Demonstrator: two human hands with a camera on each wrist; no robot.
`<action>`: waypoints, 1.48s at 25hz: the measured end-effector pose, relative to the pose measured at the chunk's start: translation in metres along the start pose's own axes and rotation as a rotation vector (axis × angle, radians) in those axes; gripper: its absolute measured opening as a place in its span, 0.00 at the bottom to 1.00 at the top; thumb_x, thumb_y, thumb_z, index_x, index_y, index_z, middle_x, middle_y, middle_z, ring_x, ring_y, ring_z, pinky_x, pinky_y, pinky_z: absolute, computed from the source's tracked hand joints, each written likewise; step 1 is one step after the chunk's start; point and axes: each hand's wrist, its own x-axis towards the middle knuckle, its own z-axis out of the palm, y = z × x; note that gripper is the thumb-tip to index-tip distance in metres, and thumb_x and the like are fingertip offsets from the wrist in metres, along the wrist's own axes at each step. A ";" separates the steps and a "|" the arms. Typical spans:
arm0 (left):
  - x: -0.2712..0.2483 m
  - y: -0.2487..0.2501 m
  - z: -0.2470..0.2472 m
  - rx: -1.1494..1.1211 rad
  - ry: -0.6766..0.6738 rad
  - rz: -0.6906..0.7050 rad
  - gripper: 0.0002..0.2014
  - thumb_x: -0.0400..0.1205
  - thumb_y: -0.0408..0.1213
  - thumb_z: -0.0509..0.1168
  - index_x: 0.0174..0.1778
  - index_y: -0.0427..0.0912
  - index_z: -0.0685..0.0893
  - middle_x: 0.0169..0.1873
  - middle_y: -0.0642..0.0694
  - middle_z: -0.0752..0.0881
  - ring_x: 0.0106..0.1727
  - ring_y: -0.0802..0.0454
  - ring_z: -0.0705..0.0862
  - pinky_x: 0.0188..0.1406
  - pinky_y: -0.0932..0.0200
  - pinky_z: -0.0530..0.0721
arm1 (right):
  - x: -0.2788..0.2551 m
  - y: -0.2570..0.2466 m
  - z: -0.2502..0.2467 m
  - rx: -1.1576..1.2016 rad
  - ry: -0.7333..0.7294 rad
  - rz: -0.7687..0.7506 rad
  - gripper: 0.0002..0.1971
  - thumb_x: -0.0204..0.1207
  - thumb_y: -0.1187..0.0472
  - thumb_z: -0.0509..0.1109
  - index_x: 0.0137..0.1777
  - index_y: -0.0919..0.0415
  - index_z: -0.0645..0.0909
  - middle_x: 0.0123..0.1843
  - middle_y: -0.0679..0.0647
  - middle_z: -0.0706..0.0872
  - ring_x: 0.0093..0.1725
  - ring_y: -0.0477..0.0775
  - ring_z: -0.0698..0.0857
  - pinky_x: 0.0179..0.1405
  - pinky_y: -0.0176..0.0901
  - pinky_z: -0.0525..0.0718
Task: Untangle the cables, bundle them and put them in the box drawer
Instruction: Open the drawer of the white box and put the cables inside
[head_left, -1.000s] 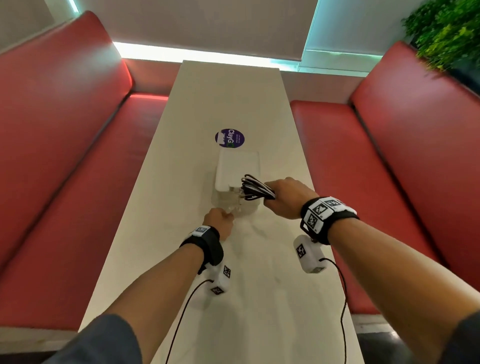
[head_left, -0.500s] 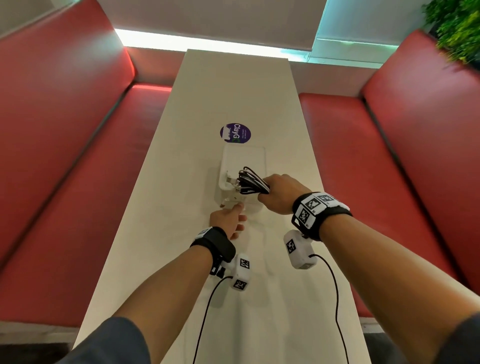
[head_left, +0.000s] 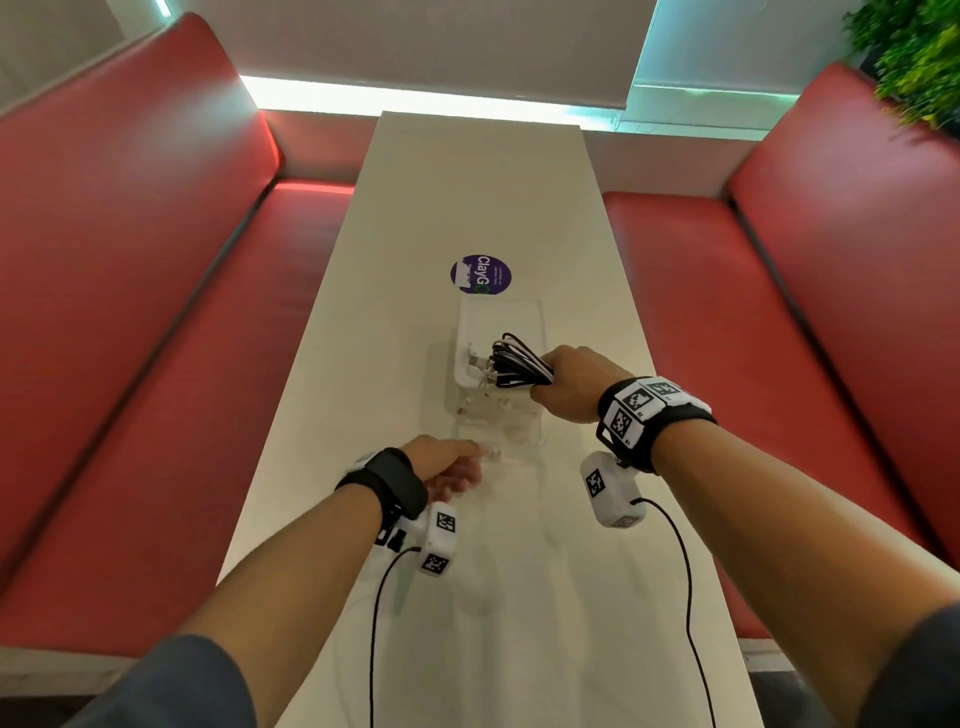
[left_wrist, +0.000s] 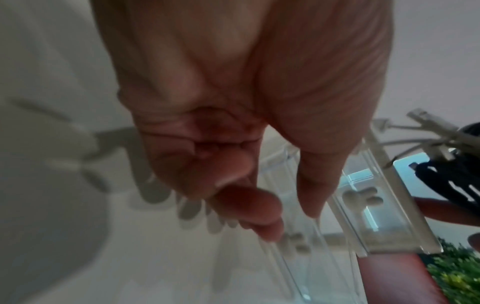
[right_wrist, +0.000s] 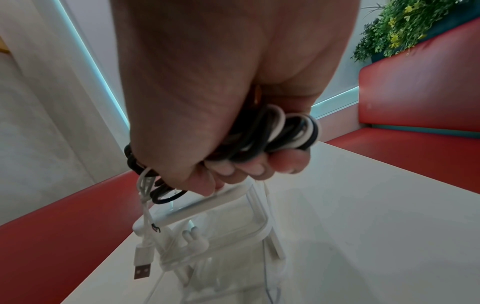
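A white box (head_left: 498, 332) stands mid-table with its clear drawer (head_left: 498, 431) slid out toward me. My left hand (head_left: 447, 467) pinches the drawer's front edge, with thumb and fingers curled at the clear rim (left_wrist: 389, 216). Above the box's front, my right hand (head_left: 566, 384) grips a coiled bundle of black and white cables (head_left: 514, 364). In the right wrist view the fingers wrap the cable bundle (right_wrist: 272, 133), and a white USB plug (right_wrist: 142, 269) dangles over the open drawer (right_wrist: 221, 267).
A round purple sticker (head_left: 480, 274) lies on the white table (head_left: 467, 182) just beyond the box. Red bench seats (head_left: 156, 364) flank the table on both sides. A green plant (head_left: 914, 57) sits at the far right.
The left hand has drawn back toward me and the clear drawer has slid out of the box. The right hand keeps the cable bundle above the box's front.
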 end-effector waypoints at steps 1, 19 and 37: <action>0.000 0.006 -0.009 0.041 0.037 -0.017 0.17 0.77 0.50 0.75 0.43 0.38 0.85 0.25 0.47 0.83 0.19 0.55 0.73 0.16 0.67 0.64 | 0.000 0.000 0.000 0.003 -0.004 0.000 0.06 0.74 0.52 0.66 0.45 0.49 0.83 0.35 0.52 0.87 0.36 0.55 0.87 0.34 0.42 0.81; -0.011 0.027 -0.020 0.902 0.080 0.161 0.20 0.72 0.52 0.78 0.48 0.37 0.93 0.39 0.47 0.88 0.42 0.48 0.83 0.44 0.56 0.82 | -0.002 -0.009 0.000 -0.049 0.025 0.032 0.08 0.75 0.51 0.67 0.49 0.50 0.84 0.36 0.51 0.87 0.35 0.53 0.86 0.34 0.43 0.84; -0.013 0.096 -0.028 0.927 0.395 0.598 0.24 0.83 0.54 0.66 0.76 0.58 0.77 0.74 0.45 0.73 0.74 0.43 0.75 0.72 0.49 0.75 | -0.037 -0.018 0.001 -0.461 -0.270 0.030 0.12 0.78 0.50 0.67 0.53 0.56 0.85 0.40 0.52 0.86 0.39 0.57 0.85 0.39 0.45 0.83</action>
